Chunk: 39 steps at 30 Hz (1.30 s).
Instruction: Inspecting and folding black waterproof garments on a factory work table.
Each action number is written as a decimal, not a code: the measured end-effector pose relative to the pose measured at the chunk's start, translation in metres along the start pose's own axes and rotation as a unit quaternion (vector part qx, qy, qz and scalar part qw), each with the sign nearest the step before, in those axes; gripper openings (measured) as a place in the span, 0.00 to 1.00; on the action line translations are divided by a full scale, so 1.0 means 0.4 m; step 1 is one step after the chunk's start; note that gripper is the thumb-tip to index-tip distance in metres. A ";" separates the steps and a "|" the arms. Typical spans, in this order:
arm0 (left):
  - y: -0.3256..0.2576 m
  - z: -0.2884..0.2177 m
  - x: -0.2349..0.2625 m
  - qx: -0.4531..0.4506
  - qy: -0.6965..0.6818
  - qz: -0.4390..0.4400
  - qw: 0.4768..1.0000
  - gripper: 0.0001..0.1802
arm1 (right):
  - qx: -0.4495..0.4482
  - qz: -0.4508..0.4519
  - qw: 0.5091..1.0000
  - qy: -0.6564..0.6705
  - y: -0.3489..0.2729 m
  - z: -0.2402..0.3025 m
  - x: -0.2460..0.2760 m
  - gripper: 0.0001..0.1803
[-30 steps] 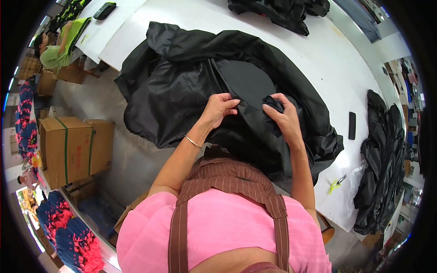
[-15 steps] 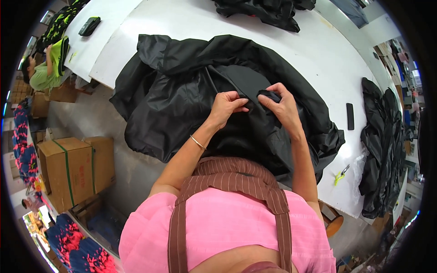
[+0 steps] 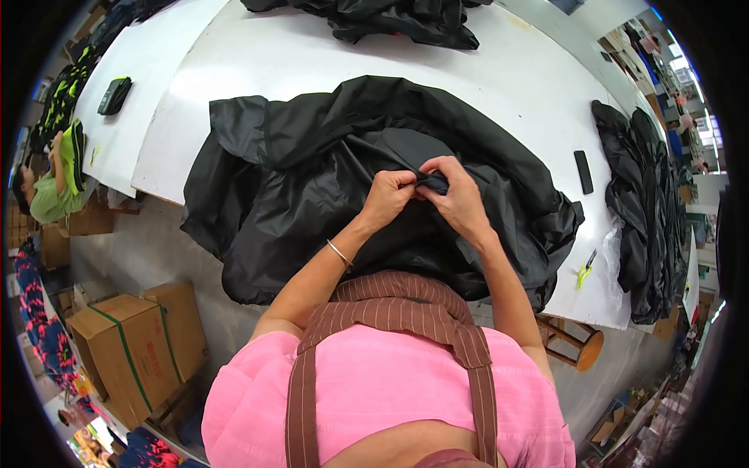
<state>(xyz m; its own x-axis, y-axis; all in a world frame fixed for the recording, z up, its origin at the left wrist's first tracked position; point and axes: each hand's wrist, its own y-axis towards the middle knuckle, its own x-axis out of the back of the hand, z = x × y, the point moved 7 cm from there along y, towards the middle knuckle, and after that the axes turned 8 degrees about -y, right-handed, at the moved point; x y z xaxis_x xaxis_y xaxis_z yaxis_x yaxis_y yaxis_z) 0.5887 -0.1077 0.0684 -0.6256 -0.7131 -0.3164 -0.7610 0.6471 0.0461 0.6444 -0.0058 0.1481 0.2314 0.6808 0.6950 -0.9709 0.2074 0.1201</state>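
My pink top [image 3: 390, 374] and brown striped apron [image 3: 390, 316] are nearest, the apron close against the near edge of the white bench [image 3: 515, 93]. A pale bangle [image 3: 338, 252] circles my left wrist. Below the bench's near right corner stands a wooden stool [image 3: 591, 351]; off to my left is a cardboard box [image 3: 129, 355] with green straps.

Black fabric [image 3: 312, 210] lies crumpled across the middle of the near edge, hanging over it towards my apron. My left grip [image 3: 388, 196] is closed to a pinch, thumb against finger, on a bit of it. My right grip [image 3: 458, 195] is closed too, a small bunch of the same fabric between thumb and fingers; the 2 grips come together at the tips. Just beyond them lies a smooth, rounded panel [image 3: 413, 143].

Near the right edge are yellow-handled snips [image 3: 585, 273], clear plastic [image 3: 611, 253], a slim black oblong [image 3: 583, 172] and a long dark heap [image 3: 640, 210]. Another black heap [image 3: 390, 19] sits by the far edge. Past the left edge, a dark pouch [image 3: 115, 96] rests on a 2nd bench [image 3: 148, 70], where a co-worker [image 3: 48, 199] handles lime cloth [image 3: 72, 156].
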 end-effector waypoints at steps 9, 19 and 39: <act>-0.145 0.073 0.080 0.128 -0.006 -0.091 0.988 0.06 | -0.171 -0.074 0.982 0.005 -0.074 -0.248 0.086 0.15; 0.005 -0.129 -0.175 -0.046 0.367 0.040 0.928 0.12 | -0.343 -0.049 0.865 0.362 -0.229 -0.391 -0.065 0.16; -0.035 0.121 -0.116 -0.073 0.537 -0.064 0.838 0.07 | -0.261 -0.014 0.922 0.286 -0.230 -0.406 -0.060 0.24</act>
<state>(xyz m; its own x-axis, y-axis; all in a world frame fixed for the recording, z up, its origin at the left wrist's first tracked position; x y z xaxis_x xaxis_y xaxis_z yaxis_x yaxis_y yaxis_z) 0.6368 -0.0706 0.0367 -0.2711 -0.6559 0.7044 -0.7981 0.5623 0.2164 0.7382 0.0728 0.0054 0.3954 0.8982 0.1921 -0.8365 0.4385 -0.3285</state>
